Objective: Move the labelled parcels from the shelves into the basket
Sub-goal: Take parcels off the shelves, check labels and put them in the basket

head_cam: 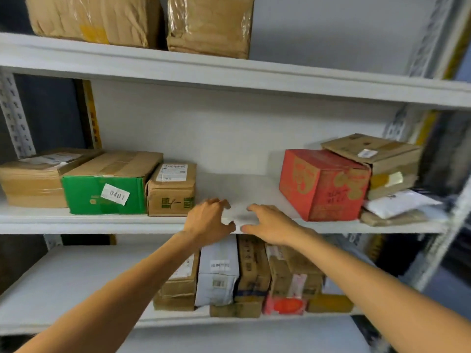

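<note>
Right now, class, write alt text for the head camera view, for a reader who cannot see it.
A left hand and right hand reach, fingers loosely spread, toward a gap on the middle shelf. Left of the gap stands a small brown box beside a green box tagged 0401; right of it, a red box.
</note>
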